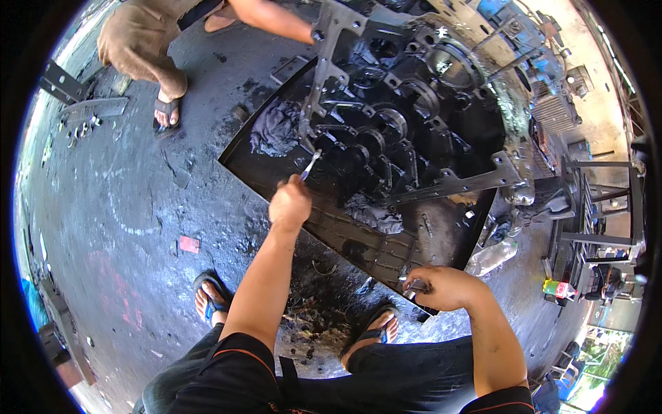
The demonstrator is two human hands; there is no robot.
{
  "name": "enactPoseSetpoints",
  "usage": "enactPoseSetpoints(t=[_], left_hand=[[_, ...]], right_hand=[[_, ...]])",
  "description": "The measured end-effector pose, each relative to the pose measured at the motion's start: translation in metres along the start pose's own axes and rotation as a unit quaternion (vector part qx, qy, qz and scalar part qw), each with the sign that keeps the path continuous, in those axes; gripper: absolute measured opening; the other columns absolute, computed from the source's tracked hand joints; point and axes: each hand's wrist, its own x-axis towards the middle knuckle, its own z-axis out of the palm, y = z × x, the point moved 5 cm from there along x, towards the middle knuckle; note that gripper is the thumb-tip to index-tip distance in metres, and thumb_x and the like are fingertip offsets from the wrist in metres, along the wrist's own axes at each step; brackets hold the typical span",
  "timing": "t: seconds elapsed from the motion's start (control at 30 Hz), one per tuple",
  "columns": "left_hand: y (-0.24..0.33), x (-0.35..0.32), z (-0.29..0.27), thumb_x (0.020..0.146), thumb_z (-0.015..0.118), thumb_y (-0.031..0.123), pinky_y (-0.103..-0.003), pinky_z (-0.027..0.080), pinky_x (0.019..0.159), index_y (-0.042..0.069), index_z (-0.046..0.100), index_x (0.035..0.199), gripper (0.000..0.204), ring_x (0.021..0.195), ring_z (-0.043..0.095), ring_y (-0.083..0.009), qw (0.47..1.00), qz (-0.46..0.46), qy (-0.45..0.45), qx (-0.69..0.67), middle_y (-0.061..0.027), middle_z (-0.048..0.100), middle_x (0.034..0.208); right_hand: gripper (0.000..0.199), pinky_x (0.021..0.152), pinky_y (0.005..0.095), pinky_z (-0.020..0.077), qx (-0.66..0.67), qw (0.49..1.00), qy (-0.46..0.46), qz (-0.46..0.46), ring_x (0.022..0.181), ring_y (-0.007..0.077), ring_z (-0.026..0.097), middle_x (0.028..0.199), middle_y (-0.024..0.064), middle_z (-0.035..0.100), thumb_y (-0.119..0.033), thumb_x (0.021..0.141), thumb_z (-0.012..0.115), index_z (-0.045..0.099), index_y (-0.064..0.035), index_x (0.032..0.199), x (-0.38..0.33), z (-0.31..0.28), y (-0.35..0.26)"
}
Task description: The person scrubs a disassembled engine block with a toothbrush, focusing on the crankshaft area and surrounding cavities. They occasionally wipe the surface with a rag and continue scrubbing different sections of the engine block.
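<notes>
One slim tool (pixel 312 165), gripped in left hand (pixel 289 202), tip by near-left corner of oily engine block (pixel 394 124). Block in dark tray (pixel 376 257). Right hand (pixel 445 287) at tray's near-right edge, fingers curled; can't tell if holding. Grey rag (pixel 276 129) left of block. Co-worker's arm (pixel 272 17) far left.
</notes>
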Motion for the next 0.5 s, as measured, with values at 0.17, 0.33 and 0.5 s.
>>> enactPoseSetpoints(t=[0.17, 0.33, 0.5], left_hand=[[0.041, -0.014, 0.040, 0.100, 0.053, 0.022, -0.054, 0.059, 0.088, 0.014, 0.067, 0.133, 0.036, 0.101, 0.073, -0.0435, 0.981, 0.071, -0.180, 0.007, -0.0241, 0.075, 0.108], [0.066, 0.011, 0.038, 0.099, 0.056, 0.019, -0.053, 0.058, 0.088, 0.015, 0.068, 0.136, 0.039, 0.101, 0.072, -0.0452, 0.980, 0.072, -0.004, -0.185, -0.0267, 0.073, 0.112], [0.083, 0.029, 0.063, 0.100, 0.055, 0.021, -0.052, 0.059, 0.088, 0.019, 0.070, 0.135, 0.038, 0.100, 0.072, -0.0464, 0.982, 0.072, -0.101, -0.142, -0.0270, 0.074, 0.104]], right_hand=[[0.038, 0.093, 0.0465, 0.0548, 0.003, 0.999, -0.032, -0.007, 0.109, 0.0391, 0.069, 0.116, 0.0205, 0.073, -0.024, 0.087, 0.069, 0.069, -0.0116, 0.124, 0.011, 0.001, -0.008], [0.040, 0.093, 0.0469, 0.0549, 0.000, 0.999, -0.012, -0.030, 0.109, 0.0393, 0.069, 0.116, 0.0207, 0.073, -0.024, 0.087, 0.069, 0.068, -0.0117, 0.125, 0.019, 0.000, -0.005], [0.040, 0.094, 0.0473, 0.0547, -0.012, 0.999, -0.019, -0.043, 0.111, 0.0397, 0.069, 0.117, 0.0207, 0.073, -0.025, 0.087, 0.068, 0.068, -0.0121, 0.124, 0.025, 0.001, 0.005]])
